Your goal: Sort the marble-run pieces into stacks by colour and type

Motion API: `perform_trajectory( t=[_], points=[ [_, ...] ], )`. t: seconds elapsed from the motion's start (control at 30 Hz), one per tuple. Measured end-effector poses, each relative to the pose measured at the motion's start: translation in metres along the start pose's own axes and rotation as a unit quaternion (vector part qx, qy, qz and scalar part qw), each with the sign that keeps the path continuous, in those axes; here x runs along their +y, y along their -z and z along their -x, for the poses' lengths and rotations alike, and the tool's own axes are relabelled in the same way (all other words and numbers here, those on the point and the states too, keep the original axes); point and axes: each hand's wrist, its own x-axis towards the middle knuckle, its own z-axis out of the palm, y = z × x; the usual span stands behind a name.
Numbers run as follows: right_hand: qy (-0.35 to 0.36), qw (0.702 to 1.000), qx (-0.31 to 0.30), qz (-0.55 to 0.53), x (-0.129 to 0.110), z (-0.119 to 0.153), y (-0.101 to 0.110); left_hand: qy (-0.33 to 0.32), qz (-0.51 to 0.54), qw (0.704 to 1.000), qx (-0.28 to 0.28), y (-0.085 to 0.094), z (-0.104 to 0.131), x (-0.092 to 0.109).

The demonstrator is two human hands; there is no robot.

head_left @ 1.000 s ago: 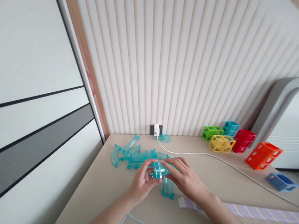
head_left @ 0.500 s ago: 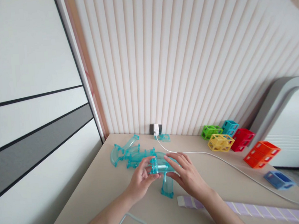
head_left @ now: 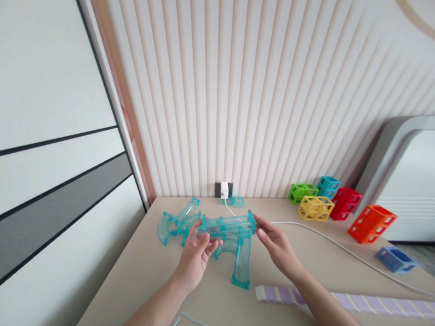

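A clear teal plastic tube piece with square flanged ends is held level above the table between my two hands. My left hand grips its left end, thumb in front and fingers behind and below. At the right flange, my right hand pinches the piece with thumb and fingertips. Just below it a straight teal tube rests on the table. A curved teal tube lies at the far left among several others, partly hidden by my left hand.
A white charger is plugged in at the wall, its cable running rightward over the table. Coloured open-frame blocks, among them an orange one and a blue one, stand at the right. A purple-and-white striped strip lies at the front.
The held teal piece has turned so its long side faces me. My right hand has shifted from over its body to its right end, and the left hand has moved slightly left.
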Motion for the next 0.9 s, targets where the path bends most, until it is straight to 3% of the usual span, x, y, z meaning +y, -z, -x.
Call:
perform_trajectory(
  t=[0.4,0.73,0.9],
  points=[
    [-0.003,0.996,-0.023,-0.090,-0.013,0.000,-0.005,0.022,0.000,1.000,-0.020,0.000,0.000,0.000],
    [0.033,0.999,0.013,-0.031,0.003,0.004,-0.003,0.020,-0.022,0.999,-0.018,0.001,0.000,-0.001],
    [0.032,0.998,0.013,-0.052,0.001,0.003,-0.004,-0.011,-0.092,0.995,-0.045,0.003,-0.002,-0.003]
  ],
)
